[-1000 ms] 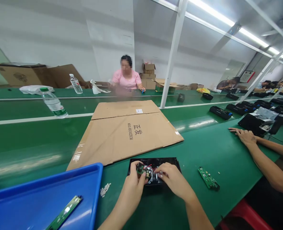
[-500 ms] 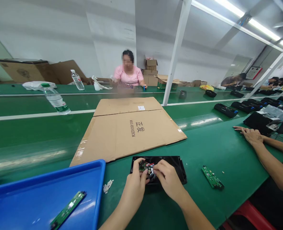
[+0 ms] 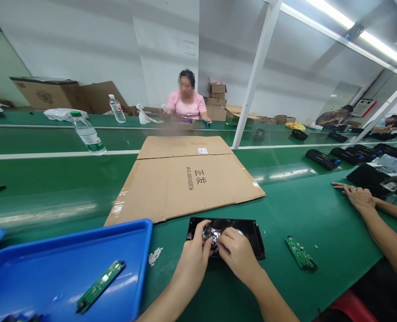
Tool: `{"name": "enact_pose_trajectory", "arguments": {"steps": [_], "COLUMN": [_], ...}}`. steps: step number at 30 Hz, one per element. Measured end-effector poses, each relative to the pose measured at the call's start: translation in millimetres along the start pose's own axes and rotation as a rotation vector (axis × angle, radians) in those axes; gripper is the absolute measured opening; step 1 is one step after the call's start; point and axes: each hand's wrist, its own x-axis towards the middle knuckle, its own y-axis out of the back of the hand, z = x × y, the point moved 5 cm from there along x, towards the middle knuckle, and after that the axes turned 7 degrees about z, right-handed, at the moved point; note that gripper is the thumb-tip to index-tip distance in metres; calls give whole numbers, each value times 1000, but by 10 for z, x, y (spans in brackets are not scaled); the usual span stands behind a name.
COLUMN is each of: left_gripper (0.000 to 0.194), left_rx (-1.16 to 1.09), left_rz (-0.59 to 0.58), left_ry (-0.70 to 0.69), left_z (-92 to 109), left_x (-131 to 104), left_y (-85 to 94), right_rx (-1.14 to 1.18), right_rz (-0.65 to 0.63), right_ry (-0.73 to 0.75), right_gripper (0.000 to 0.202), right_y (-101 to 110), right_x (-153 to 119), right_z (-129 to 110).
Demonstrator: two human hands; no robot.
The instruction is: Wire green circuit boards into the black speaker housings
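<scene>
A black plastic housing [image 3: 254, 237] lies on the green bench before me. Over its left half, my left hand [image 3: 194, 257] grips a small circuit board [image 3: 207, 230] between thumb and fingers. My right hand [image 3: 236, 252] is closed in a pinch beside that board, close to red wiring and a shiny round part; its fingertips hide what is in them. A pile of small white pieces [image 3: 155, 256] lies left of my hands. To the right, a long green circuit board [image 3: 300, 253] rests on the bench.
A blue tray [image 3: 144, 264] with another green circuit board [image 3: 100, 286] stands at left. Flattened cardboard [image 3: 171, 188] lies beyond the housing. A co-worker's arm [image 3: 382, 223] rests at right, near several black units [image 3: 322, 159]. Another person [image 3: 186, 105] sits opposite.
The view has swung slightly left, so things appear further right. The small circuit board has tilted more edge-on in my left hand. Both hands stay over the housing.
</scene>
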Motion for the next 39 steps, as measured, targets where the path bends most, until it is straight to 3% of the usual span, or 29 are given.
{"name": "enact_pose_trajectory", "arguments": {"steps": [8, 14, 16, 20, 30, 32, 35, 39], "left_gripper": [36, 32, 31, 32, 31, 28, 26, 27], "left_rx": [77, 35, 47, 74, -60, -43, 52, 146], "left_rz": [-40, -127, -145, -146, -209, -156, 4, 104], "left_ry": [-119, -191, -207, -228, -134, -112, -102, -98], "left_z": [50, 152, 178, 188, 194, 179, 147, 118], "left_x": [-25, -47, -58, -74, -73, -67, -57, -57], "left_y": [23, 30, 42, 61, 48, 65, 115, 131], "right_rx": [-22, 95, 172, 233, 190, 195, 126, -28], "right_rz": [9, 23, -12, -97, 4, 13, 33, -185], "right_ry": [-2, -217, -251, -195, -155, -157, -231, -239], "right_gripper": [33, 12, 16, 34, 18, 13, 30, 31], "right_y": [-8, -29, -22, -23, -53, -18, 64, 23], "right_x": [-14, -50, -35, -9, -38, -26, -20, -25], "right_z": [3, 117, 117, 59, 38, 90, 191, 167]}}
